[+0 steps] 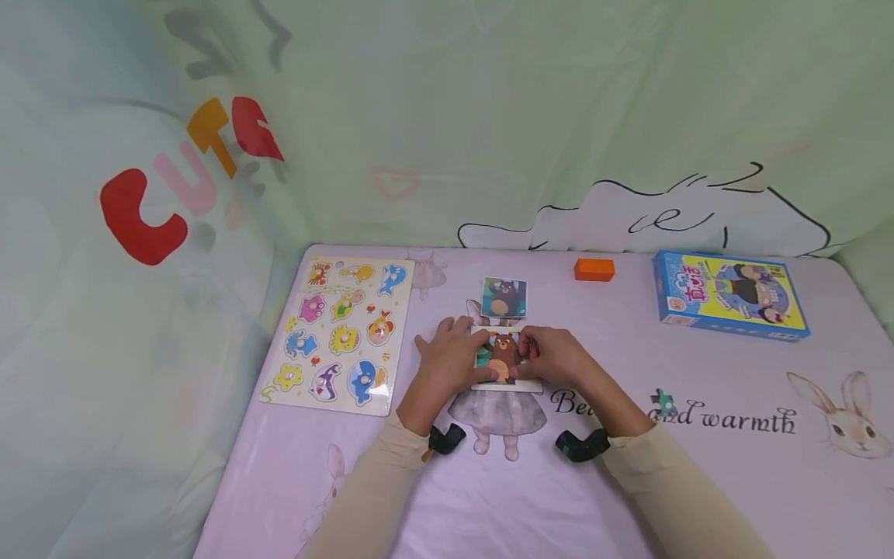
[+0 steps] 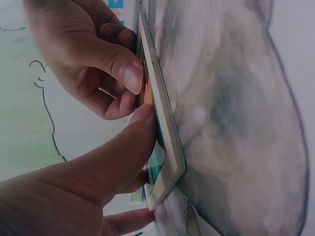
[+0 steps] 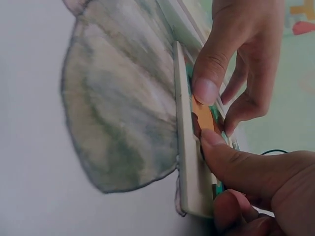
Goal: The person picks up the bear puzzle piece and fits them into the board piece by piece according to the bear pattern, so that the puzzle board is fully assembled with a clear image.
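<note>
A small bear jigsaw puzzle [image 1: 503, 353] in a pale frame lies flat on the table, between both hands. My left hand [image 1: 450, 357] holds its left side, the thumb on the picture's lower part and other fingers towards the far edge. From the right, my right hand [image 1: 555, 357] grips it, thumb on the bear's belly and fingers bent near the upper right. The two thumbs [image 2: 142, 115] lie close together on the orange belly. Bare frame board [image 3: 199, 182] shows at the lower right corner. Fingers partly cover the picture. A loose green jigsaw piece [image 1: 664, 403] lies to the right.
Just beyond the puzzle lies a bear picture card [image 1: 504, 298]. A sea-animal peg puzzle board [image 1: 401, 310] is at the left. An orange block [image 1: 594, 270] and a blue-and-yellow box [image 1: 729, 332] sit towards the back right. Printed curtains [image 1: 489, 116] hang behind the table.
</note>
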Demonstrator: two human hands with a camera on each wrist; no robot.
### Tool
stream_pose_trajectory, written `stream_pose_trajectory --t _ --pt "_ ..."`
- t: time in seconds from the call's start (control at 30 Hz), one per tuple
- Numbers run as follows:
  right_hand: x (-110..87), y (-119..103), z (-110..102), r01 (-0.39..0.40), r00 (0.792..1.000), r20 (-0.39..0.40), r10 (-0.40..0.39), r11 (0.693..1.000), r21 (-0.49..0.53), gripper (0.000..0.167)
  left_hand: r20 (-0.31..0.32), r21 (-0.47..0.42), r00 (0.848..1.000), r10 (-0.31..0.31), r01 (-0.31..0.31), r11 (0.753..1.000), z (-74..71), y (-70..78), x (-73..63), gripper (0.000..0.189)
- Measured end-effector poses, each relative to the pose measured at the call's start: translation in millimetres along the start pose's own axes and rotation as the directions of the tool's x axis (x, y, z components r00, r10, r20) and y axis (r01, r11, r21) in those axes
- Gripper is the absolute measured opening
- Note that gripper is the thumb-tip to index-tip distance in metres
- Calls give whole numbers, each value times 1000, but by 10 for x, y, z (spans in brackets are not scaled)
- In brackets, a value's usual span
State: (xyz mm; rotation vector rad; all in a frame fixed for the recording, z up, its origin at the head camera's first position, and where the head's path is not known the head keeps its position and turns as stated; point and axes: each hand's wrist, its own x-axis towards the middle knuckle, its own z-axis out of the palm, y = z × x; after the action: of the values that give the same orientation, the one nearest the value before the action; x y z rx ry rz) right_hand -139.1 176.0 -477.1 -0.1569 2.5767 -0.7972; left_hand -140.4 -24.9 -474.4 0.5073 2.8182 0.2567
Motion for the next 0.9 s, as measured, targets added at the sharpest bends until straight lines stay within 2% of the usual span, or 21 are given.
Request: stream_pose_trajectory --t 0.17,0.3,0.4,0.73,0.9 --pt "-68 30 -5 67 998 -6 -67 998 7 34 4 -3 1000 0 0 1000 5 5 4 66" --pt "-144 119 -36 158 987 -13 -157 987 34 33 8 -2 1000 -3 3 1000 9 7 2 67" --pt "-216 188 -80 188 982 -24 -187 981 40 31 3 2 1000 -6 6 1000 16 2 -1 67" --pt "-540 381 -398 145 986 -87 -144 989 14 23 8 4 1000 -7 7 1000 10 7 -2 66" --pt "-685 556 -544 125 986 -105 -126 992 -22 23 6 3 1000 -8 8 1000 11 7 -2 66"
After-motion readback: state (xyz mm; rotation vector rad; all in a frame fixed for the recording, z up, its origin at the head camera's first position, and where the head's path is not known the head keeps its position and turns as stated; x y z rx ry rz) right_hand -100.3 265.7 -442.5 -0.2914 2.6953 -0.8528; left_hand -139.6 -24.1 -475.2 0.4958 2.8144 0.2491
